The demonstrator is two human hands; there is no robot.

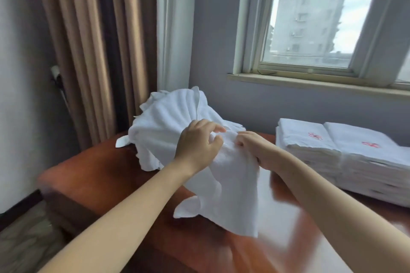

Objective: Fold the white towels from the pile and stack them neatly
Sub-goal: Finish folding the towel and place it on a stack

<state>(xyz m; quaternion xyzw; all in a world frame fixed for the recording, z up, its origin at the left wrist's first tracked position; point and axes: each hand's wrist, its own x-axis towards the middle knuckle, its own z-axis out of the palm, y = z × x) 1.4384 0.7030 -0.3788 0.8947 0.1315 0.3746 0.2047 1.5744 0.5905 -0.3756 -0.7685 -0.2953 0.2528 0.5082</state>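
Softness and little weight to expect from the towel (233, 186), probably limp and not slippery. Pinched at its upper edge, hanging down over the near middle of the desk (99, 179). Curled on the cloth: left grip (197, 144), and just beside it right grip (253, 148). Best taken at two corners and spread wide. Just behind, touching the towel, loose pile (164, 121), likely to drag along. At far right, well apart, folded stack (346, 155). Behind the pile at far left, curtain (93, 50).
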